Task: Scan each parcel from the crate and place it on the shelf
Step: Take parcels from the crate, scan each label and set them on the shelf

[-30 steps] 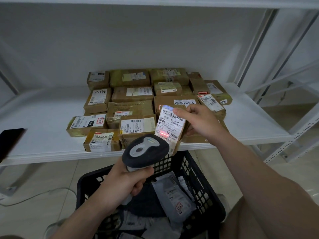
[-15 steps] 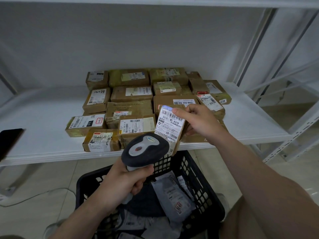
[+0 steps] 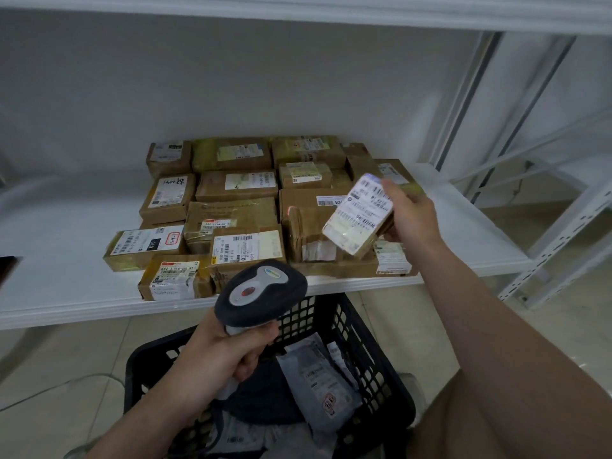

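Note:
My right hand [image 3: 412,215] grips a small brown parcel [image 3: 359,215] with a white label, tilted and held above the right side of the boxes on the white shelf [image 3: 66,240]. My left hand [image 3: 228,354] is closed around the handle of a dark grey barcode scanner [image 3: 261,294], which sits below the shelf edge and over the black plastic crate [image 3: 374,362]. A grey mailer bag [image 3: 318,382] with a label lies in the crate among other soft bags.
Several taped brown cardboard boxes [image 3: 231,213] cover the middle of the shelf. A dark flat object [image 3: 8,266] lies at the shelf's left edge. White metal uprights [image 3: 559,240] of a second rack stand to the right. A tiled floor lies under the shelf.
My right hand has carried the parcel up and to the right, away from the scanner and over the shelf boxes. The red scan light seen a second ago is gone. The scanner has barely moved.

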The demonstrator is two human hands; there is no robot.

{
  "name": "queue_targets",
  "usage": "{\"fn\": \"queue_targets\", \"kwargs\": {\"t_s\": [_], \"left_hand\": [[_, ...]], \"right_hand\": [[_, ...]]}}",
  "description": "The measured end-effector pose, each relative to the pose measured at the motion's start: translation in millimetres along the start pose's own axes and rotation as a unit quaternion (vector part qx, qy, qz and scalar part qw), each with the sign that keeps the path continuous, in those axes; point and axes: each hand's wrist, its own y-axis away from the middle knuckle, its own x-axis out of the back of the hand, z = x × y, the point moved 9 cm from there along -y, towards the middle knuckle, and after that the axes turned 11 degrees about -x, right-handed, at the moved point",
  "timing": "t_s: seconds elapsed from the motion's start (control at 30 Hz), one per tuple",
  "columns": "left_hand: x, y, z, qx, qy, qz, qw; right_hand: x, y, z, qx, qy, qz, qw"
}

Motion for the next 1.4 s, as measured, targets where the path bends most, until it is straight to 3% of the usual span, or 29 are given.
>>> {"fn": "queue_targets", "kwargs": {"t_s": [0.1, 0.4, 0.6, 0.8, 0.97, 1.27, 1.4], "left_hand": [[-4, -4, -3, 0.009, 0.012, 0.005, 1.000], [-14, -13, -10, 0.017, 0.003, -0.007, 1.000], [-17, -19, -15, 0.026, 0.001, -0.008, 1.000], [-18, -21, -19, 0.027, -0.002, -0.010, 1.000], [-18, -20, -18, 0.021, -0.003, -0.021, 1.000], [-17, -16, -12, 0.009, -0.005, -0.025, 1.000], [-11, -14, -13, 0.005, -0.010, -0.018, 1.000]], "right_hand": [[24, -28, 24, -0.049, -0.073, 0.046, 0.995], [53, -63, 74, -0.144, -0.120, 0.112, 0.976], [23, -58, 94, -0.195, -0.106, 0.032, 0.974], [11, -65, 107, -0.195, -0.103, 0.014, 0.975], [27, -67, 100, -0.140, 0.073, 0.080, 0.984], [20, -57, 109, -0.183, -0.114, 0.021, 0.976], [27, -53, 110, -0.162, -0.080, 0.076, 0.981]]}}
